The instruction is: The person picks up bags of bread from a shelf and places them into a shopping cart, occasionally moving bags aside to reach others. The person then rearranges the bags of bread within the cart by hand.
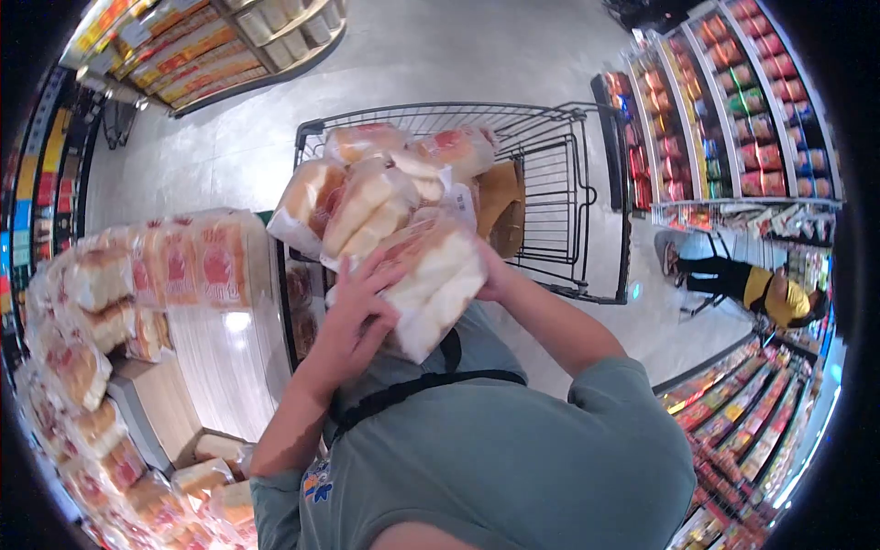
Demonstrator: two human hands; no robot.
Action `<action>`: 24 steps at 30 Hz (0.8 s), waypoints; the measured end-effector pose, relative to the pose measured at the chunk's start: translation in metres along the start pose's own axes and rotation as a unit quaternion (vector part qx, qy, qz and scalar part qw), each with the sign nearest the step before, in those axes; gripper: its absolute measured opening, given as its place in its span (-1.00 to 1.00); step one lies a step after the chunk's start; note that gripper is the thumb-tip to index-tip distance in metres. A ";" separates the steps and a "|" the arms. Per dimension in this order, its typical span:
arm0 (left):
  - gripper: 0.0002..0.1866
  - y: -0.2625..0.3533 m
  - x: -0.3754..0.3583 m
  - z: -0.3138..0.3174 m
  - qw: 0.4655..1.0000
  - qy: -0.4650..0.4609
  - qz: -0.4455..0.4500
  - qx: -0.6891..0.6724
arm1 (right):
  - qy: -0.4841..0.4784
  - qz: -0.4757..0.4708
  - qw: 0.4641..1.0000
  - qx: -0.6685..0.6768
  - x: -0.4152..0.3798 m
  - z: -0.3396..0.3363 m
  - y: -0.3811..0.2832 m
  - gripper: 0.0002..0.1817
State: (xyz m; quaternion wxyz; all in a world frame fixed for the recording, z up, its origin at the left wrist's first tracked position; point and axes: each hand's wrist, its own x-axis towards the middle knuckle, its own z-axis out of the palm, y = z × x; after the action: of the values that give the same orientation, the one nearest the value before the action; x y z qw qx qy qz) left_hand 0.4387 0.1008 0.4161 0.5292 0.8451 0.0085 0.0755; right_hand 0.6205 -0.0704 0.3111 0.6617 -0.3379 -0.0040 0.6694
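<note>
Both hands clamp a bread bag (431, 280), left hand (357, 307) spread across its front, right hand (493, 273) behind, held against more loaves (367, 197) above the cart (559, 183) — soft, light, slippery wrap, best cradled underneath.

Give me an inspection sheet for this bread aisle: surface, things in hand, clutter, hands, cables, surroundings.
Surface: grey shop floor; bread shelf to the left.
Things in hand: armful of bagged bread loaves held against the chest, above a wire cart.
Clutter: a brown item in the cart; more loaves stacked on the shelf.
Hands: left hand spread over the front loaf; right hand behind the stack, mostly hidden.
Cables: nothing seen; only a black strap across the shirt.
Surroundings: stocked racks to the right; a person in yellow crouched by them.
</note>
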 end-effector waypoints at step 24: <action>-0.65 -0.172 0.074 0.154 0.794 -0.004 -0.470 -0.386 | 0.411 -0.073 0.904 -0.096 -0.008 -0.241 -0.014 -0.21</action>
State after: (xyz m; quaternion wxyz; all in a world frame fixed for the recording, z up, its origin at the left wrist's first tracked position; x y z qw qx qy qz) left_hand 0.5437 0.0454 0.2046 0.7816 0.4632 0.3727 -0.1886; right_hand 0.7420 -0.1821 0.1348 0.6162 -0.6436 0.1793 0.4170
